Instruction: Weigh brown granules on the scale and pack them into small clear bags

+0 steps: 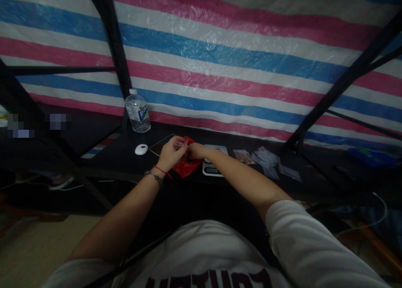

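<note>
My left hand (170,153) is closed around a small clear plastic bag (180,143), its top facing up above the fingers. Beside it, my right hand (196,150) reaches into a red plastic bag (185,169) with curled fingers. Its fingertips are partly hidden, so what they grip does not show. Under my right forearm is a white kitchen scale (212,171), partly covered by the arm. To its right lies a clear bag of small brown pieces (244,157), near several flat clear plastic bags (266,159).
A large clear bottle (138,114) with a white cap stands at the back left of the black table (116,156). A white round object (141,149) and a thin-edged flat dark object (157,147) lie left of my hands. Dark metal posts (114,49) frame a striped plastic sheet (220,66) behind.
</note>
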`<state>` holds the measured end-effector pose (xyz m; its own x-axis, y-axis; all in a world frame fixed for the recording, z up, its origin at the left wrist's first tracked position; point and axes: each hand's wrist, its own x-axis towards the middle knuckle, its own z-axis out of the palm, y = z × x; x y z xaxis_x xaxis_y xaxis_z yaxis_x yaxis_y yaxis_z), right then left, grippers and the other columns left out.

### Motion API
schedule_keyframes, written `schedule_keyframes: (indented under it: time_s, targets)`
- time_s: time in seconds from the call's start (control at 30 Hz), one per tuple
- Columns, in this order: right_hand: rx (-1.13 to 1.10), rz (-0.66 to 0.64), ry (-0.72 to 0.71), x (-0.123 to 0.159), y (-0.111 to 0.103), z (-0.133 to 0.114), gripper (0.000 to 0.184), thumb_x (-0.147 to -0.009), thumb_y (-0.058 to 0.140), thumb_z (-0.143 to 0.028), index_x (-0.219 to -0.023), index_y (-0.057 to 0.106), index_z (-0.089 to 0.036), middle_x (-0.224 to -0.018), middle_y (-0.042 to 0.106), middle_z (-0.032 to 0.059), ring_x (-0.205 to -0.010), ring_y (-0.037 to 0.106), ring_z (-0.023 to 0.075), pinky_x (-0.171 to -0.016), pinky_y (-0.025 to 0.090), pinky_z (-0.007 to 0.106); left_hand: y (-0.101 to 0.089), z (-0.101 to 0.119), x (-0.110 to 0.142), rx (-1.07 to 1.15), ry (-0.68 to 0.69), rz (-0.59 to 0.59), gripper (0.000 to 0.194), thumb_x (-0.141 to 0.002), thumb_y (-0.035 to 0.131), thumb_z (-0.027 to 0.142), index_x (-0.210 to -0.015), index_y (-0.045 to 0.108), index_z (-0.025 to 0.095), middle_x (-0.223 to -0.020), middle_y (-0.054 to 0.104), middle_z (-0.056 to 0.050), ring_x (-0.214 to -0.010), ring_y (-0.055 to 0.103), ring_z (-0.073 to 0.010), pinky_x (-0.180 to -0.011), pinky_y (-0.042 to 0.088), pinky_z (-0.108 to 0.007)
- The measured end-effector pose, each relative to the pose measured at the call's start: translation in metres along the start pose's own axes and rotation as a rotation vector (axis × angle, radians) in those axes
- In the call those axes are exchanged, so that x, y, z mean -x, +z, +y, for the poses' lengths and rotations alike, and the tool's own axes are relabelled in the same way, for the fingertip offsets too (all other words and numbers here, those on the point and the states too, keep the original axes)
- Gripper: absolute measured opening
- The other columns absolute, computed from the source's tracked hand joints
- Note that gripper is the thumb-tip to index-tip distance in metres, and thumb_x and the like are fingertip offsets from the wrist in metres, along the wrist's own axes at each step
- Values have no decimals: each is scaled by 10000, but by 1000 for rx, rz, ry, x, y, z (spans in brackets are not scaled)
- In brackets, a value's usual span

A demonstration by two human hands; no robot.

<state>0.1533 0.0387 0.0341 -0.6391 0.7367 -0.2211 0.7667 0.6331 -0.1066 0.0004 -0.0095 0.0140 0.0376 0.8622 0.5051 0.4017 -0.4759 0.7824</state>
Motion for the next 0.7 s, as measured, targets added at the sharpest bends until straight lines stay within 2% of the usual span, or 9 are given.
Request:
schedule_keyframes:
  time_s: [0.23, 0.33, 0.43, 0.57, 0.7]
  targets:
    - [-65, 45, 29, -1, -1, 10, 260, -794, 562, -121, -988, 729, -166, -934, 733, 44, -798, 642, 132, -656, 409, 181, -1, 1, -1, -28, 9, 6, 255, -768, 601, 369, -950, 630, 192, -886, 691, -39, -809, 646, -189, -770, 500, -307]
    - [-95, 41, 31, -2, 1, 11, 236, -783, 632, -208, -998, 722, -165, -949, 732, 51, -817, 645, 147, -672, 423, 190, 0, 2, 0, -9, 5, 4, 254, -763, 602, 355, -956, 628, 191, -888, 694, -37, -800, 649, -187, -764, 502, -305]
    - [-109, 12, 11, -4, 5, 8, 332, -744, 698, -256, -1064, 696, -172, -1014, 725, 57, -867, 648, 163, -703, 440, 194, 0, 2, 0, -5, 5, 4, 254, -765, 609, 365, -949, 631, 191, -880, 694, -37, -794, 652, -189, -752, 503, -304]
    - [-19, -17, -8, -8, 7, 3, 339, -768, 656, -220, -1100, 685, -156, -1073, 711, 91, -901, 652, 188, -722, 452, 211, 0, 3, 0, -4, 21, 5, 244, -770, 607, 366, -940, 629, 193, -896, 694, -40, -816, 654, -192, -772, 504, -309]
    - [52, -12, -11, -10, 5, 1, 284, -780, 605, -176, -1038, 713, -129, -1026, 722, 115, -891, 659, 209, -718, 457, 228, -1, 5, 1, -7, 10, 1, 246, -768, 607, 360, -947, 627, 192, -904, 694, -37, -818, 653, -189, -775, 502, -307]
